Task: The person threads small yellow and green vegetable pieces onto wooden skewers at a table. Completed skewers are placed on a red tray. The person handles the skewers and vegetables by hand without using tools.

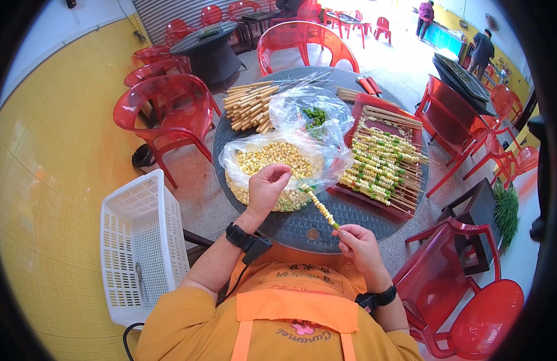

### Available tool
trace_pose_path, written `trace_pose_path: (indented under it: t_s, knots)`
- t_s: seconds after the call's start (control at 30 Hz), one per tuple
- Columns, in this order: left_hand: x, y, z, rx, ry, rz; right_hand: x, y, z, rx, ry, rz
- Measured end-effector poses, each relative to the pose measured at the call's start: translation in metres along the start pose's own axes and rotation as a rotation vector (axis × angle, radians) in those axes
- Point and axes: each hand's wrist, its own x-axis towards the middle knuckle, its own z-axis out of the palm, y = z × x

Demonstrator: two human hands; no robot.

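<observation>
My right hand (pixel 360 246) pinches the lower end of a thin skewer of corn kernels (pixel 322 210), which has green vegetable pieces near both ends of the corn. At the skewer's bare upper tip are the bent fingers of my left hand (pixel 268 188); whether they grip the tip or a kernel is hidden. Beneath that hand, a clear plastic bag (pixel 233 153) holds loose corn kernels (pixel 276 158). Behind it lies another clear bag (pixel 285 106) with chopped green pieces (pixel 314 117). To the right, a red tray (pixel 357 106) carries several filled skewers (pixel 380 164).
Wooden-handled skewers (pixel 251 106) and red-handled knives (pixel 368 85) lie on the round dark woven table (pixel 283 230), with a coin-like disc (pixel 312 233) near its front edge. A white plastic crate (pixel 134 252) stands left. Red chairs (pixel 170 108) surround the table; people (pixel 481 49) stand far back.
</observation>
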Motion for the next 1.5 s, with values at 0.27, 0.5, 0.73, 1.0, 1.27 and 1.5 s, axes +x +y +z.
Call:
trace_pose_path:
  t_s: [0.27, 0.5, 0.73, 1.0, 1.27, 1.5]
  knots:
    - [-0.008, 0.0, 0.002, -0.044, -0.03, -0.039, 0.001, 0.0, 0.0, -0.005, -0.005, 0.009]
    - [-0.02, 0.0, 0.009, -0.054, -0.124, -0.081, 0.002, -0.001, 0.001, -0.014, -0.002, 0.016]
    - [-0.002, -0.001, -0.005, 0.069, -0.305, -0.112, 0.001, -0.002, -0.006, -0.012, 0.051, 0.048]
    - [0.072, -0.021, -0.024, 0.414, -0.28, 0.043, 0.004, 0.0, -0.02, 0.041, 0.032, -0.021]
    - [0.086, -0.033, 0.008, 0.878, -0.367, 0.213, -0.002, 0.002, -0.029, 0.075, 0.045, -0.027]
    - [0.076, -0.029, -0.004, 0.738, -0.331, 0.148, -0.003, 0.003, -0.03, 0.083, 0.028, -0.01]
